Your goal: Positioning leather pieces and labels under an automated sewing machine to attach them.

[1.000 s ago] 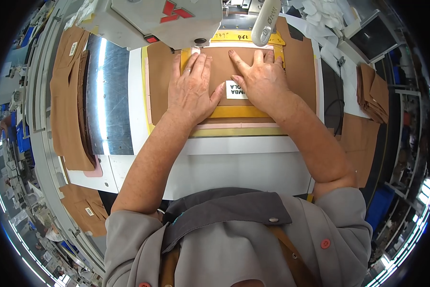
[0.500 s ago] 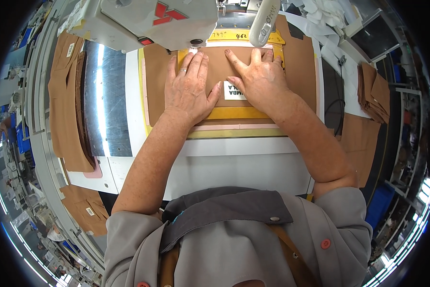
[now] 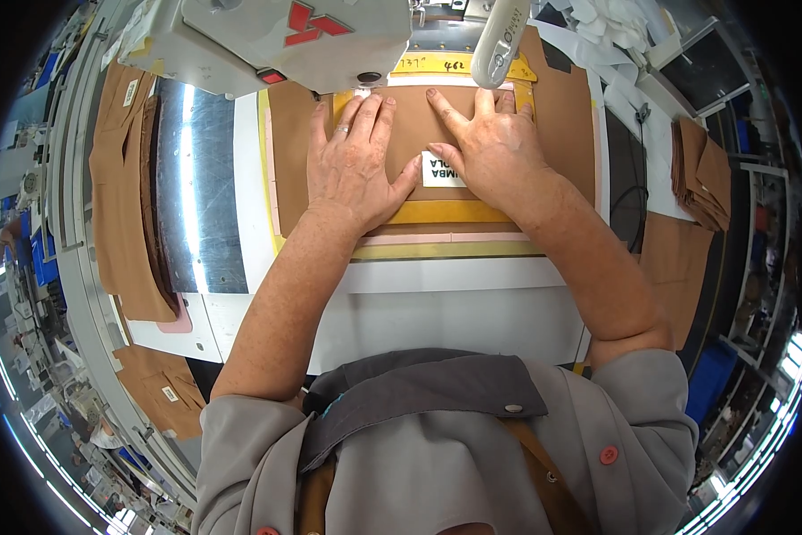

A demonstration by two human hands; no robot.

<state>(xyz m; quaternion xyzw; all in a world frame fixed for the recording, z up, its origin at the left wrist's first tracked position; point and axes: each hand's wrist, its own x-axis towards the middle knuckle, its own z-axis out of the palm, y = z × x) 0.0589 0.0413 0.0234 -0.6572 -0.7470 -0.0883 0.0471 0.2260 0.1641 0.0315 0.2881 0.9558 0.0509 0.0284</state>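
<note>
Both hands lie on a brown fabric piece (image 3: 405,120) framed by a yellow template (image 3: 445,211). My left hand (image 3: 352,160) rests flat, fingers stretched away from me, over the template's left side. With fingers spread, my right hand (image 3: 499,147) presses on the fabric toward the right side, thumb beside a white printed label (image 3: 439,169). More brown fabric (image 3: 566,152) shows around the frame, above a pale board with a yellow-green edge (image 3: 445,251). The sewing machine's grey head (image 3: 294,45) hangs just beyond my left fingertips. A light grey machine arm (image 3: 497,49) reaches down close to my right fingers.
Brown fabric panels (image 3: 120,205) hang over the left side beside a shiny metal plate (image 3: 200,187). At the right are a folded brown stack (image 3: 702,174) and another brown panel (image 3: 677,267). Crumpled white scraps (image 3: 601,27) lie at the far right. A black cable (image 3: 640,178) runs down the right side.
Hardly anything differs. The whole view has shifted very slightly, and both hands stay spread on the fabric in the same places.
</note>
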